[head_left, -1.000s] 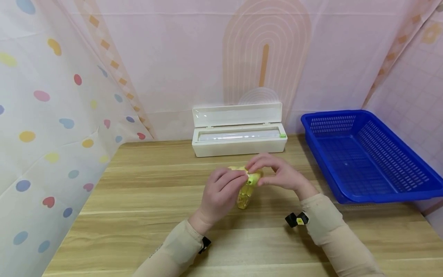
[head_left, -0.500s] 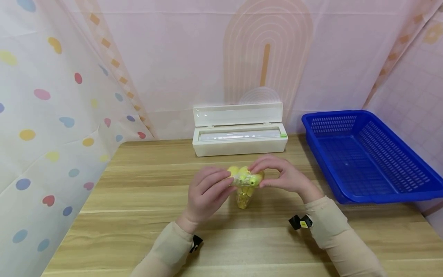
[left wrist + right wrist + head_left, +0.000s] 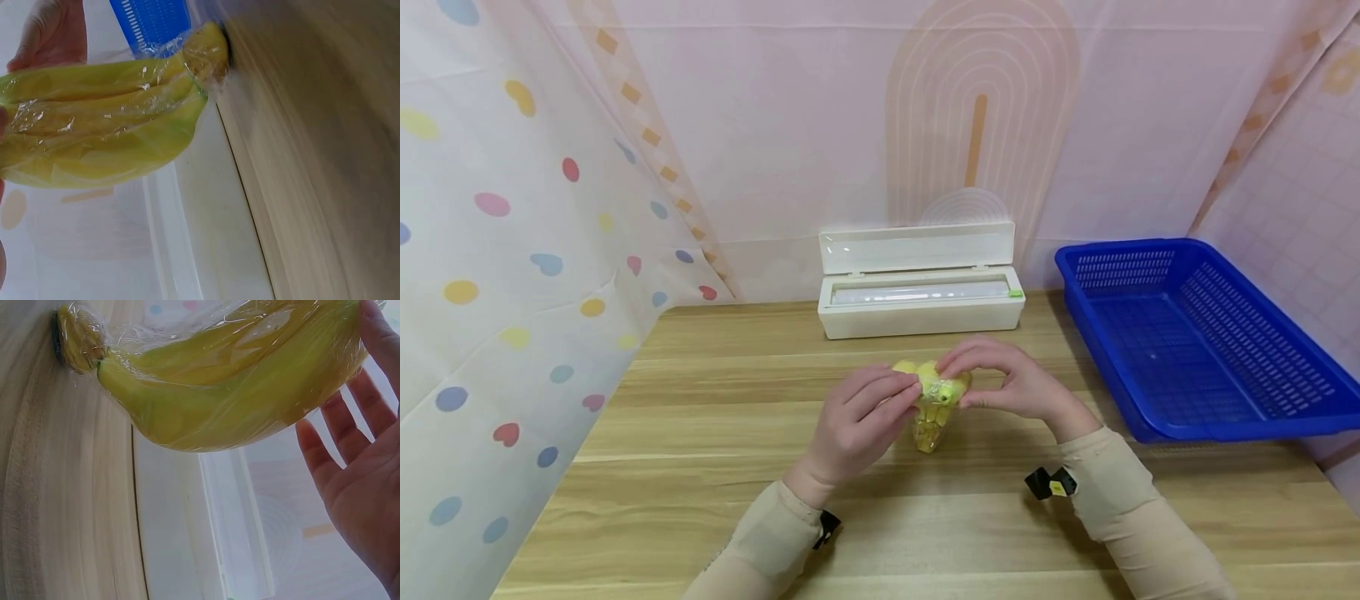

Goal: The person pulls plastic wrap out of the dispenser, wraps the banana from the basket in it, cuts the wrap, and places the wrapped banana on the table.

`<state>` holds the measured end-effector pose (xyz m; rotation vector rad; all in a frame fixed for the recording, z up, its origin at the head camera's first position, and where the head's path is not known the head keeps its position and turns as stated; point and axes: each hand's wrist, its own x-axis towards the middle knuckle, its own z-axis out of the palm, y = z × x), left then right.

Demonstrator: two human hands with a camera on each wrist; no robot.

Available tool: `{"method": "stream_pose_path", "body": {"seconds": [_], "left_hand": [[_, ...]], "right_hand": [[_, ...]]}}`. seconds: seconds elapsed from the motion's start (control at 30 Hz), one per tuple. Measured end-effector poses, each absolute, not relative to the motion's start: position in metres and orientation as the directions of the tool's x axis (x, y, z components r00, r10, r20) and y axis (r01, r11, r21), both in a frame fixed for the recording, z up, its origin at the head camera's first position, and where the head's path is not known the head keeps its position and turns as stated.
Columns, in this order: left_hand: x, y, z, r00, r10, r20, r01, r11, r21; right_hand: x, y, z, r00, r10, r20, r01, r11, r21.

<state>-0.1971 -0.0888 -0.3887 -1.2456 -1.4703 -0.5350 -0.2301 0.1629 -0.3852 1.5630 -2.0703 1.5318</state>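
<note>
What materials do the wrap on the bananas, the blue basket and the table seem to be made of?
Wrap: thin clear plastic film, glossy; it shows wrinkles and bright glints over the bananas.
Basket: probably moulded plastic, even blue, with rows of slots in walls and floor.
Table: wood-look planks, light and matt; real wood or laminate cannot be told.

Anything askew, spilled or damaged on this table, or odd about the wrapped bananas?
Nothing stands out. The bananas stand stem-down on the table, covered in cling film, held between the left hand and right hand. The film dispenser sits squarely with its lid up; the blue basket looks intact.
</note>
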Motion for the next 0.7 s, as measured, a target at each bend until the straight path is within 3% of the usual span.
{"method": "stream_pose_path", "body": {"seconds": [0.33, 0.4, 0.57, 0.7], "left_hand": [[-0.195, -0.083, -0.394, 0.074, 0.382, 0.921, 0.881, 0.407, -0.24], [-0.195, -0.083, -0.394, 0.071, 0.377, 0.924, 0.881, 0.411, -0.235], [-0.194, -0.083, -0.394, 0.052, 0.375, 0.926, 0.874, 0.432, -0.224], [-0.195, -0.082, -0.395, 0.048, 0.376, 0.925, 0.874, 0.432, -0.221]], "right_hand": [[-0.222, 0.166, -0.382, -0.417, -0.605, 0.678, -0.839, -0.029, -0.543], [-0.218, 0.167, -0.379, -0.349, -0.561, 0.751, -0.89, -0.054, -0.453], [-0.207, 0.161, -0.367, -0.108, -0.508, 0.854, -0.99, -0.022, -0.139], [-0.2, 0.155, -0.363, -0.036, -0.549, 0.835, -0.997, 0.076, 0.007]]}}
